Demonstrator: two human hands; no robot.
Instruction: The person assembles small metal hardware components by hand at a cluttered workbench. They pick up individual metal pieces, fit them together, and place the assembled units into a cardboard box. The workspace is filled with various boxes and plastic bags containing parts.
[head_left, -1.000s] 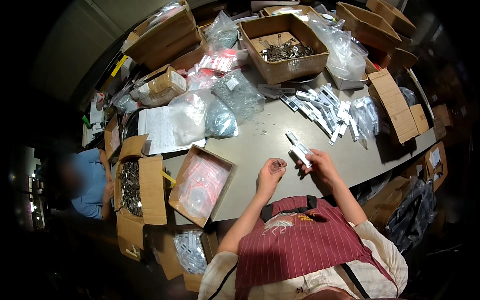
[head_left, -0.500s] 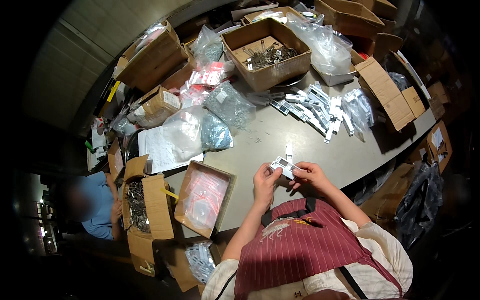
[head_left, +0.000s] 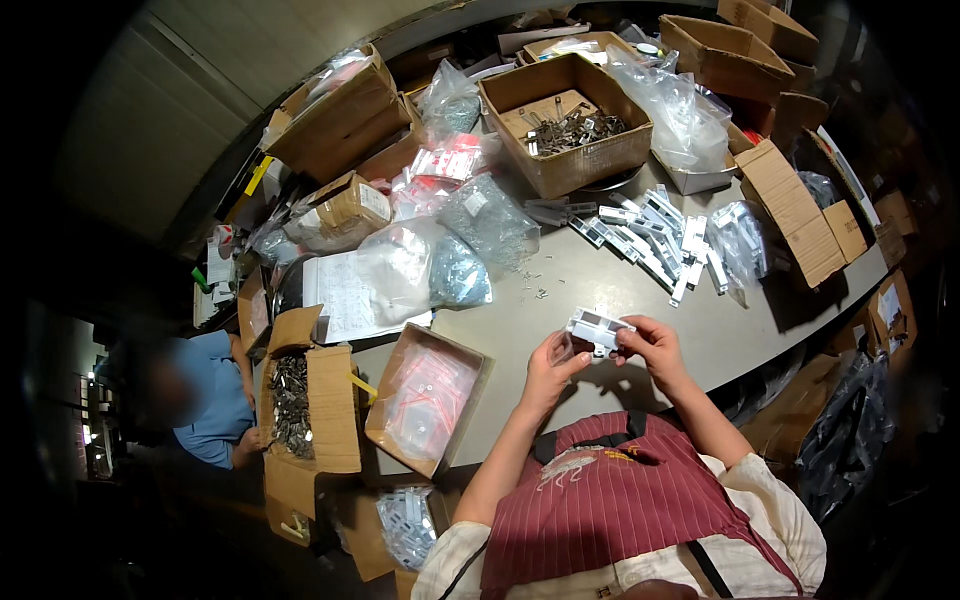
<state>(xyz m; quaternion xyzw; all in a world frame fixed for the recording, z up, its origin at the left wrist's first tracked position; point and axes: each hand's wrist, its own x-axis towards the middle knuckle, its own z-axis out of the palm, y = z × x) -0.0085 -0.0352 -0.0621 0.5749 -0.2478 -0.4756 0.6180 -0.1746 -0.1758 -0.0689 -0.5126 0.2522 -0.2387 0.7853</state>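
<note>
Over the near edge of the table, both hands hold a white-grey rectangular housing (head_left: pixel 598 330) with a dark window in it. My left hand (head_left: pixel 550 370) has its thumb and fingers closed at the left end of the housing. At the right end, my right hand (head_left: pixel 648 347) pinches it between thumb and fingers. Whether one piece or two pressed together is held, I cannot tell. Beyond my hands lies a loose pile of similar white-grey housings (head_left: pixel 650 240), and small metal bits (head_left: pixel 541 293) are scattered on the table.
An open carton of metal parts (head_left: pixel 565 160) stands at the back. Left of my hands is a box of red-edged plastic bags (head_left: pixel 428 400). Clear bags (head_left: pixel 460 270) and paper sheets (head_left: pixel 345 295) lie farther left. A person in blue (head_left: pixel 215 400) sits by a parts carton (head_left: pixel 330 410).
My hands have lifted the housing a little and turned it. The single housing that lay just beyond them on the table no longer shows there. The whole view has shifted slightly.
</note>
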